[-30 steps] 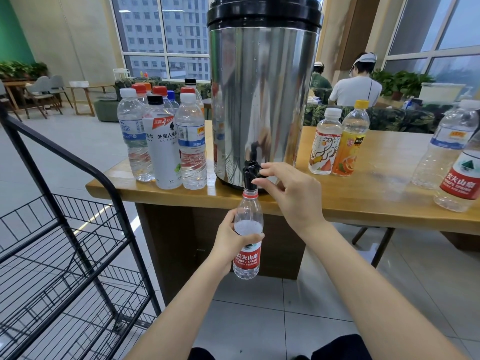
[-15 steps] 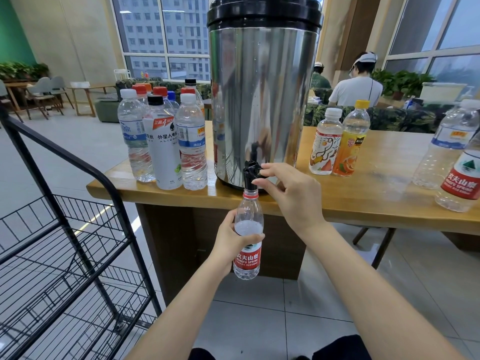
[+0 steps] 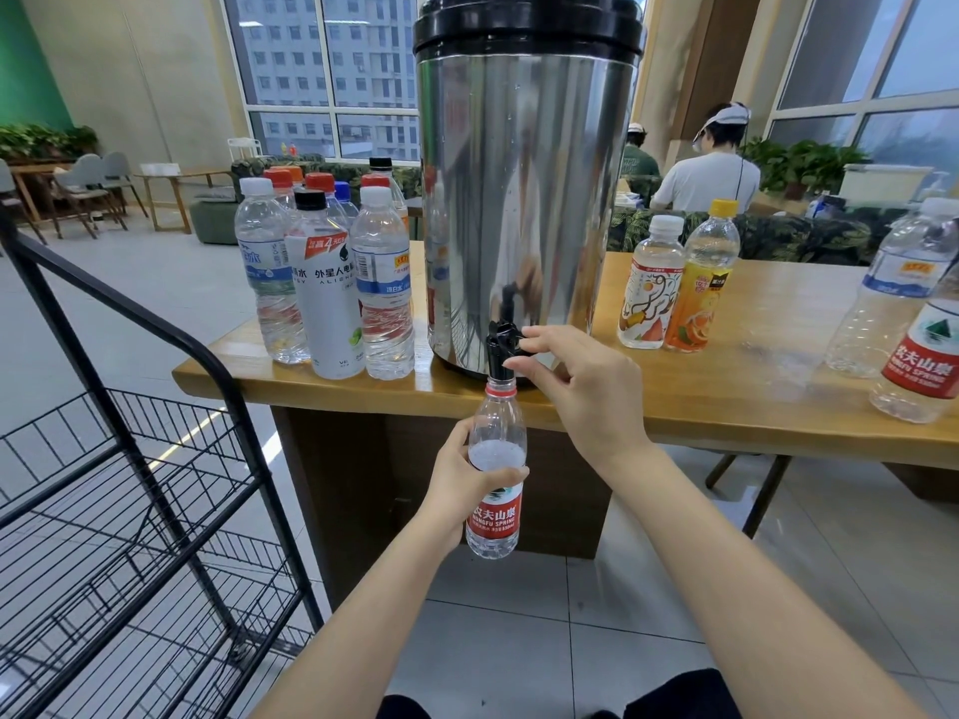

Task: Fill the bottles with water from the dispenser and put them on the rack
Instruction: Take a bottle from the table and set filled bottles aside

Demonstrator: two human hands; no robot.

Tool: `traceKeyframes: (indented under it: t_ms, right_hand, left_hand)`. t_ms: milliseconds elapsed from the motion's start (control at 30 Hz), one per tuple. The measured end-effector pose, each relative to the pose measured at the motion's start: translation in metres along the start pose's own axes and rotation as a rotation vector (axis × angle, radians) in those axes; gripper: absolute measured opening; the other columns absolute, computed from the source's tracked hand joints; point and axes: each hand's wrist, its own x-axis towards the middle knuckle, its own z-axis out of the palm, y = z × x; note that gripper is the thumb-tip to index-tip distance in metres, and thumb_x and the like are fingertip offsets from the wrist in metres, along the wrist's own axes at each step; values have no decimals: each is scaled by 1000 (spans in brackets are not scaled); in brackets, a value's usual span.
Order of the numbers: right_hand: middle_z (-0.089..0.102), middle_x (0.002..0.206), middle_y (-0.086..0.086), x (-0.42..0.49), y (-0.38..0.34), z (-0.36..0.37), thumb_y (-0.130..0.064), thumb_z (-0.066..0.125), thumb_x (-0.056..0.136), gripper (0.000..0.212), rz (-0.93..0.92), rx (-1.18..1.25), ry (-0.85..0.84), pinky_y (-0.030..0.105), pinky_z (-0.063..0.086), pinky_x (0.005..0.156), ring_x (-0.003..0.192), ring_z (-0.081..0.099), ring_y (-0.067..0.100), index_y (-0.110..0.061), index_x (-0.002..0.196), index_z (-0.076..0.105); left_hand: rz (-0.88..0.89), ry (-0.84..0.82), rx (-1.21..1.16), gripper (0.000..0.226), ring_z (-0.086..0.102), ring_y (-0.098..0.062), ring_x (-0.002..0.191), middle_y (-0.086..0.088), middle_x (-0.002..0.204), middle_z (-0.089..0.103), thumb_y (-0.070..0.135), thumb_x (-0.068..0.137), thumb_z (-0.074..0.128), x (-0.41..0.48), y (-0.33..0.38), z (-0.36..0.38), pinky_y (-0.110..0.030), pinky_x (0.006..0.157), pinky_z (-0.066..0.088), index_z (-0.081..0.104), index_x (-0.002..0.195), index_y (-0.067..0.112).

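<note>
At eight o'clock, no bottle is seen on the rack (image 3: 91, 288). At twelve, under the dispenser (image 3: 524, 199), a red-labelled bottle (image 3: 493, 516), filled nearly to its shoulder, is gripped by the left hand (image 3: 451, 485); the tap (image 3: 501, 345) is pinched by the right hand (image 3: 581, 391). Racking is judged left.

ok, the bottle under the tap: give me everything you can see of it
The bottle is clear ribbed plastic with a red Nongfu Spring label round its lower half and a red ring at the neck; no cap on. It stands upright in the air below the table edge, its mouth right under the black tap. Water with a bubbly surface reaches the shoulder, above the label. The left hand grips it round the middle, thumb across the front. Nothing supports it from beneath.
</note>
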Motion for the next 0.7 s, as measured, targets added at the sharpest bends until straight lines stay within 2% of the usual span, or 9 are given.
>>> traceKeyframes:
  t_ms: [133,367,700]
  right_hand:
    - [72,108,4,0,-1,0,-40,60,89,36,11,0,-6,14,46,68,85,69,14,-9,102,73]
    - [72,108,5,0,-1,-1,-40,61,89,36,19,5,-20,13,45,69,85,69,14,-9,103,73]
    - [72,108,5,0,-1,-1,-38,61,89,34,36,20,-32,3,35,70,80,68,13,-9,102,72]
  left_hand:
    - [-1,4,14,77,57,-23,117,-2,130,58,14,72,85,-1,1,0,-48,101,49,45,135,27]
    - [2,1,-1,74,58,-21,113,-1,127,59,12,72,85,-1,1,0,-41,94,50,46,133,28]
    - [1,6,14,75,56,-21,116,-1,130,57,13,73,85,-2,2,0,-43,98,49,44,134,28]
